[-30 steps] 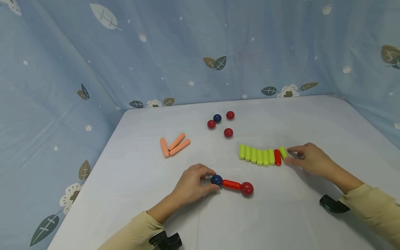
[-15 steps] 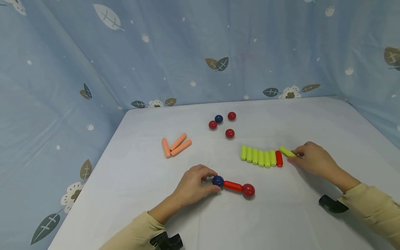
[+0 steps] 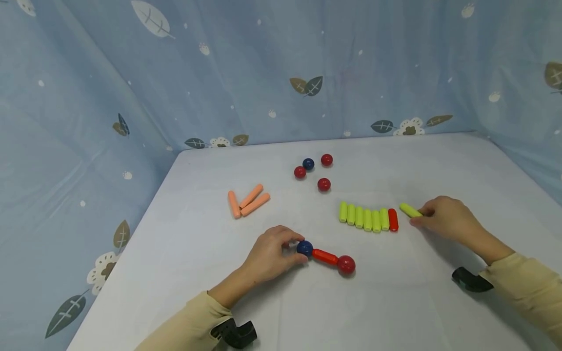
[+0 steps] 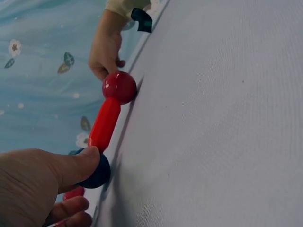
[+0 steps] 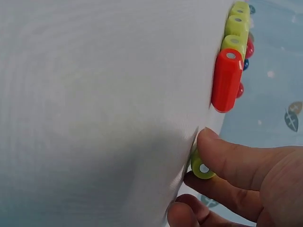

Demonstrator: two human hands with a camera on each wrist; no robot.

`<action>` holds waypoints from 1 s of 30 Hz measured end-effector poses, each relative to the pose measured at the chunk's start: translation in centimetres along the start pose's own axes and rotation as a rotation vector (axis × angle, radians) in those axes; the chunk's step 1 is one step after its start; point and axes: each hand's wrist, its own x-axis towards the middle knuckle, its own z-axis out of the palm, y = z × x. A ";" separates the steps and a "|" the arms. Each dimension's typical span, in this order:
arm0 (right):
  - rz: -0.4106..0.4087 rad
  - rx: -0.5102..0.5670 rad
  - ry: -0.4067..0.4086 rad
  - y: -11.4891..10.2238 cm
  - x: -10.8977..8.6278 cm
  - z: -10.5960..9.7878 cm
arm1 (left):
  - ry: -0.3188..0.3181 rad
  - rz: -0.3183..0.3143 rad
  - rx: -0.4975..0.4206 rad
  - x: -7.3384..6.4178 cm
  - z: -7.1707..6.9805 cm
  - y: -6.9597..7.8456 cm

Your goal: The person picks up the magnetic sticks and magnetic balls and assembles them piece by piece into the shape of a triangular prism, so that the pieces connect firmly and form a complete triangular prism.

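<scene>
My left hand (image 3: 270, 256) pinches a blue ball (image 3: 305, 248) between thumb and fingers. That ball joins a red rod (image 3: 325, 257), whose other end joins a dark red ball (image 3: 346, 264), all in one line low over the white table. Off to the right, my right hand (image 3: 448, 219) pinches the near end of a yellow-green rod (image 3: 410, 210). In the right wrist view this rod's round end (image 5: 204, 168) shows a grey disc between thumb and finger. Left of it lies another red rod (image 3: 392, 220), ending a side-by-side row of yellow-green rods (image 3: 359, 217).
Three orange rods (image 3: 255, 204) lie in a loose cluster at the left of the white table (image 3: 197, 273). Farther back are a blue ball (image 3: 308, 164) and three red balls (image 3: 324, 184). A blue patterned cloth (image 3: 246, 63) hangs behind the table.
The yellow-green rod at the row's right end has been turned and drawn right, away from the red rod, by my right hand. My left hand keeps its pinch on the blue ball.
</scene>
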 end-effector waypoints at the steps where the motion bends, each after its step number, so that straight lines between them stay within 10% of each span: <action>1: 0.004 0.001 0.008 -0.1 0.0 -0.1 | 0.009 0.000 0.001 0.0 -0.1 -0.1; 6: -0.037 0.004 0.134 -1.4 -0.1 -0.3 | 0.047 -0.013 -0.007 0.1 -0.4 -0.7; 12: -0.277 -0.016 0.263 -6.2 -1.0 0.7 | 0.050 -0.016 -0.016 0.1 -0.4 -0.9; 18: -0.511 -0.035 0.247 -11.0 -1.1 2.6 | 0.031 -0.033 -0.033 0.0 -0.3 -0.8; 30: -0.651 -0.080 0.124 -15.0 1.3 4.8 | 0.006 -0.053 -0.036 -0.1 -0.4 -0.9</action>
